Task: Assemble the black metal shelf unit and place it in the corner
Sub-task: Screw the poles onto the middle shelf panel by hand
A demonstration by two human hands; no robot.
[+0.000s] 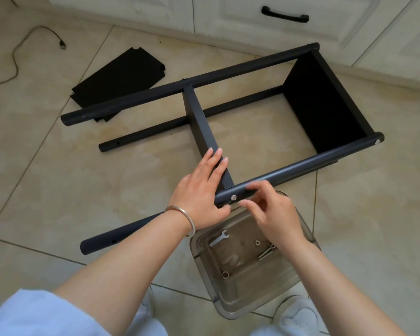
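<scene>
- A grey cable [15,61] is seen on the tiled floor [58,166] at far left, and a loose black shelf panel [117,78] lies flat just beyond the frame, not yet fitted.
- The shelf unit [228,117] is laid on its side on the floor, well short of any corner; two shelves are already joined to the poles.
- The left hand [201,190] is laid with straight fingers along the edge of the middle shelf [204,127], steadying it without closing round it.
- The screw [233,197] in the near pole [301,168] is flanked by the right hand [272,212], whose fingertips are curled round the pole there.
- If the shelf is let slip, the screw could be cross-threaded or the hole misaligned.
- The clear tray [252,263] below holds a spanner [219,237] and spare hardware; it could be knocked and the parts scattered.
</scene>
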